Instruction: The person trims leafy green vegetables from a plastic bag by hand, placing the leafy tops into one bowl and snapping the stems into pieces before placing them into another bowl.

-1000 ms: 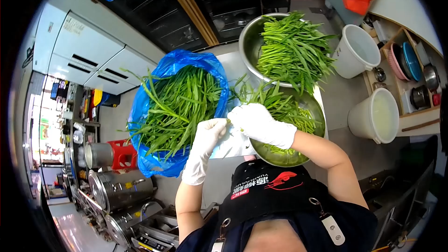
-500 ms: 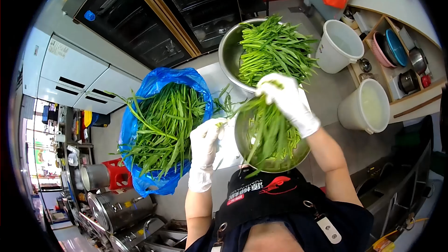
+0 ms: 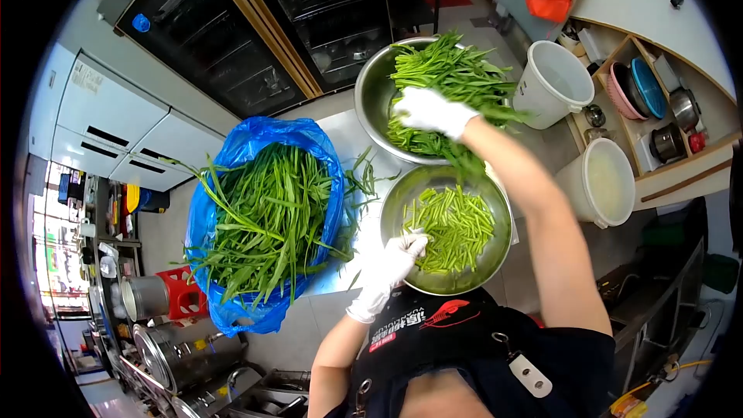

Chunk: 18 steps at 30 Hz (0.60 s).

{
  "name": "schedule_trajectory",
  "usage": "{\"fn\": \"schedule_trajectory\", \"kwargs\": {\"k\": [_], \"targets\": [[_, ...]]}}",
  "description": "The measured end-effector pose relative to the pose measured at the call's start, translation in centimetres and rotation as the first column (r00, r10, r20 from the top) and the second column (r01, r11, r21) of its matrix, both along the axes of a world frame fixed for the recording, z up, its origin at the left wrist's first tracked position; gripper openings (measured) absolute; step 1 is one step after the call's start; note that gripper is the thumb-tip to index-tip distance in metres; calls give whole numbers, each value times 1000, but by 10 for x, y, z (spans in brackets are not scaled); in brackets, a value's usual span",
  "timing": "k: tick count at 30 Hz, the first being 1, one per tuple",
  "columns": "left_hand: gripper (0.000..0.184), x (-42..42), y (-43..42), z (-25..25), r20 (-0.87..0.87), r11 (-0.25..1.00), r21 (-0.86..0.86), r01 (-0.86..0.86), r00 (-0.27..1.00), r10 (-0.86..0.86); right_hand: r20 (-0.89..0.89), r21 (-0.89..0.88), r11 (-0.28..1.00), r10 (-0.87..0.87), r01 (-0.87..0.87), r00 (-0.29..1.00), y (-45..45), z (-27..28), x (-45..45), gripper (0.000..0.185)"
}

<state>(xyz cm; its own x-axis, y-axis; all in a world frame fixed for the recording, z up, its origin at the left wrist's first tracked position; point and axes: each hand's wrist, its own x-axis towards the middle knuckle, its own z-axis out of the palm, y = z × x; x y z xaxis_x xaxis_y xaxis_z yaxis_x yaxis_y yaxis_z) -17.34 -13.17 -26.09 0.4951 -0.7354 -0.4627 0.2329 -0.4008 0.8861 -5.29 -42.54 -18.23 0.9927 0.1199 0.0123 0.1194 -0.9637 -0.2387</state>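
White gloves cover both hands. My right hand (image 3: 426, 111) is closed on leafy green stalks at the steel basin (image 3: 374, 101), over the pile of long greens (image 3: 457, 70). At the left rim of the lower steel bowl (image 3: 505, 209), my left hand (image 3: 404, 252) has its fingers pressed together; whatever they hold is too small to name. Short cut green stems (image 3: 457, 228) lie inside that bowl. To the left, a blue plastic bag (image 3: 203, 220) is full of long leafy greens (image 3: 271, 217).
Loose leaves (image 3: 362, 178) lie on the metal table (image 3: 337, 128) between bag and bowls. Two white buckets (image 3: 542, 97) (image 3: 592, 186) stand at the right, beside a wooden shelf (image 3: 642, 178) with pans. A red stool (image 3: 183, 292) and steel pots are at the lower left.
My right hand has carried its bunch of greens from the lower bowl up to the steel basin. My left hand has moved right and down to the lower bowl, whose cut stems are now uncovered.
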Motion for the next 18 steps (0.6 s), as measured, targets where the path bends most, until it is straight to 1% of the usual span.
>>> {"fn": "schedule_trajectory", "kwargs": {"k": [1, 2, 3, 4, 5, 6, 7, 8, 10, 11, 13, 15, 17, 18], "targets": [[25, -3, -2, 0, 28, 999, 33, 29, 999, -29, 72, 1, 1000, 3, -4, 997, 11, -27, 9, 16], [26, -9, -3, -4, -3, 1000, 16, -20, 1000, 20, 155, -92, 995, 57, -43, 986, 16, -52, 16, 15], [26, -11, -6, -6, 53, 996, 87, -11, 999, 7, 229, -187, 980, 117, -74, 966, 19, -68, 18, 13], [25, -15, -5, -17, 158, 996, 94, 7, 987, -22, 265, -232, 968, 157, -94, 951, 21, -72, 14, 11], [24, -18, -5, -29, 259, 995, 99, 21, 965, -47, 251, -236, 969, 132, -71, 959, 23, -75, 11, 11], [22, -20, -7, -31, 438, 996, 77, 56, 895, -84, 281, -218, 973, 144, -83, 949, 24, -74, 8, 13], [21, -21, -9, -33, 602, 994, 59, 93, 791, -110, 310, -200, 975, 155, -95, 938, 24, -72, 4, 16], [20, -23, -11, -35, 745, 990, 49, 130, 656, -122, 317, -210, 974, 155, -90, 936, 24, -70, 1, 19], [19, -26, -18, -43, 757, 974, 116, 192, 619, -212, 336, -228, 970, 163, -88, 928, 28, -61, -2, 25], [19, -28, -21, -47, 759, 964, 155, 214, 599, -255, 246, -187, 978, 141, -96, 959, 26, -55, 0, 37], [28, -30, -25, -47, 736, 890, 330, 314, 506, -451, 210, -41, 998, 49, -41, 976, 25, -43, 0, 53], [31, -30, -27, -36, 738, 848, 399, 348, 427, -523, 150, -153, 988, 46, -23, 988, 28, -28, -2, 73], [33, -30, -23, -44, 840, 897, 302, 323, 354, -410, 113, -318, 947, 81, -41, 990, 30, -24, -4, 89], [33, -28, -22, -41, 856, 906, 304, 294, 333, -395, 123, -329, 942, 103, -58, 987, 30, -23, -3, 92]]}}
